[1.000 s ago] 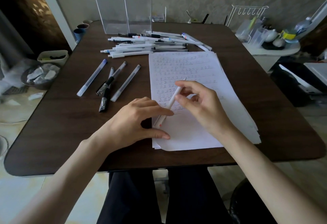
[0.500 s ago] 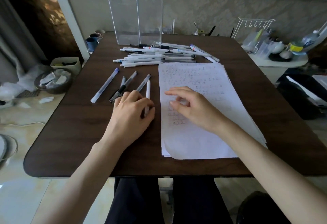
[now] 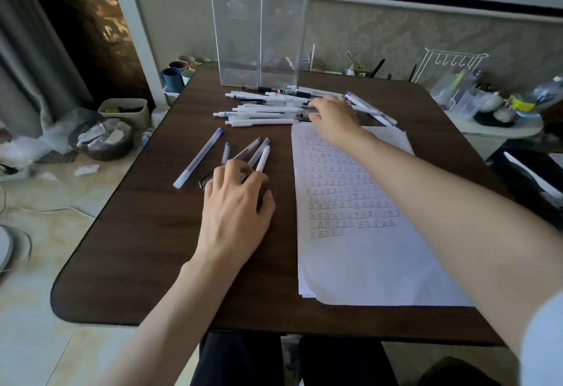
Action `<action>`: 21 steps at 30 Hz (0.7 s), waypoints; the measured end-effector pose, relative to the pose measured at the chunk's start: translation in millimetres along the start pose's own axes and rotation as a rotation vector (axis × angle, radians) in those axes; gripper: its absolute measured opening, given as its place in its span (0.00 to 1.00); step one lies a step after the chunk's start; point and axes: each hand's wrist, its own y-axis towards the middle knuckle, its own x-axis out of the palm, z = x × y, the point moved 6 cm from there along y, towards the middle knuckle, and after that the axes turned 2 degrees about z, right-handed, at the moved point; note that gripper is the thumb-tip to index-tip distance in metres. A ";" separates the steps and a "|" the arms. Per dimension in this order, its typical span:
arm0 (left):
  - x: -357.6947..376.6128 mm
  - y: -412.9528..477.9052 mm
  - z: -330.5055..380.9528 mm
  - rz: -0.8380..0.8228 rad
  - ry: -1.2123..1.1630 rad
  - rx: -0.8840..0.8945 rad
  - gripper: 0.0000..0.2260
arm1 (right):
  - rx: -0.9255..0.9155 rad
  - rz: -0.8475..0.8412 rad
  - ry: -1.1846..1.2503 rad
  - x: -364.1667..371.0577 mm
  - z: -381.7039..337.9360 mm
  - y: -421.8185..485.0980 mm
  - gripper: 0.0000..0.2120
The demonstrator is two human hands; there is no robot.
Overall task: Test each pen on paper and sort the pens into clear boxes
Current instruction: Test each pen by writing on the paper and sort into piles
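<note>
White pen (image 3: 262, 158): off the paper (image 3: 365, 263) now, lying with the set-aside pens (image 3: 199, 163) to its left.
Left hand (image 3: 237, 212): loose fingers resting on that group.
Right hand (image 3: 332, 117): fingers straight, now reaching into the untested pile (image 3: 262, 109).
Clear boxes (image 3: 259, 26): apparently empty; sorting not begun.

place: home room | signs: wallpaper (image 3: 380, 38); cups (image 3: 172, 79); cluttered side table (image 3: 505, 130)

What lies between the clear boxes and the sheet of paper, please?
In the head view, a pile of pens lies there, with the right hand over its right end.
</note>
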 end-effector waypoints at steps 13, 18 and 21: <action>2.0 0.9 -1.4 -0.029 -0.066 0.019 0.05 | -0.279 0.183 -0.104 -5.1 -12.7 -7.8 0.07; 2.3 1.1 0.9 -0.045 -0.104 0.036 0.06 | -0.378 0.296 0.014 -42.9 -13.7 -51.4 0.03; 1.6 -0.1 4.1 -0.071 -0.121 0.054 0.06 | -0.296 0.322 0.128 -60.4 -5.3 -95.9 0.07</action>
